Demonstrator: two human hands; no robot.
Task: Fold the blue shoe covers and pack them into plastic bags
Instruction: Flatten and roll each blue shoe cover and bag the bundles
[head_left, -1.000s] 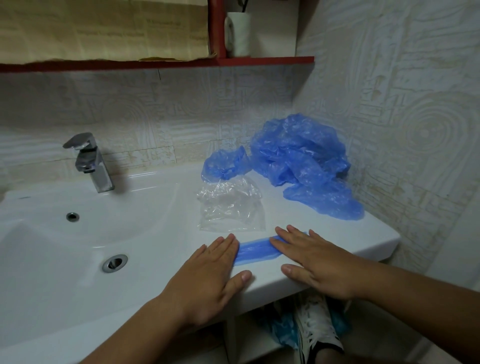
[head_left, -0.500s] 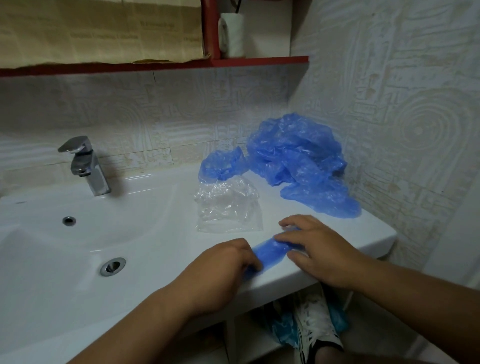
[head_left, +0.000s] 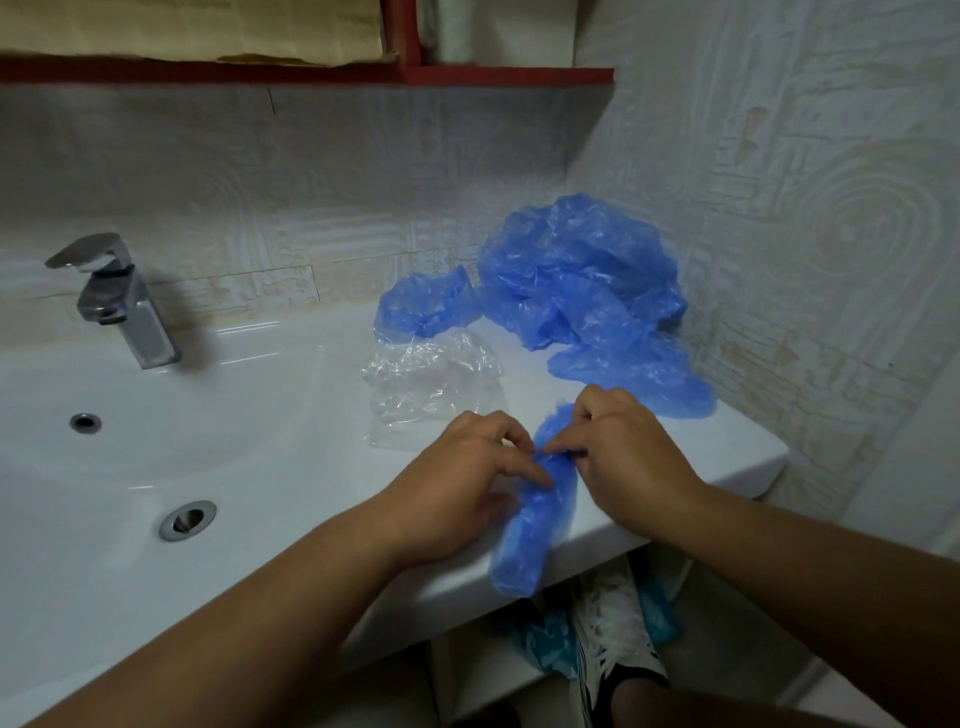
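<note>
— What does the head camera see of the room?

— A white washbasin (head_left: 270, 467) fills the lower left, with a chrome tap (head_left: 117, 304) at its back edge, an overflow hole (head_left: 85, 422) under the tap and a drain (head_left: 187, 519) in the bowl. Pale patterned wall (head_left: 779, 182) runs behind it and turns a corner on the right. A red shelf (head_left: 311, 73) crosses the top, with yellowed paper (head_left: 182, 31) lying on it.

— And on the flat ledge right of the bowl?

— A heap of shoe covers (head_left: 582, 291) is piled in the back right corner against the wall (crumpled, thin blue film). One loose cover (head_left: 423, 306) lies just left of the heap. In front of that are clear plastic bags (head_left: 431, 384), wrinkled and lying flat.

— Where is the piece being worked on?

— The shoe cover (head_left: 535, 535) lies at the ledge's front edge, lengthwise toward the person, its near end drooping over the rim.

— The hands?

— The left hand (head_left: 462, 488) and the right hand (head_left: 628, 452) meet over its middle. Both have curled fingers pinching the blue film between fingertip and thumb, knuckles almost touching.

— Anything below?

— Under the ledge, a white laced shoe (head_left: 613, 639) with blue film around it.
</note>
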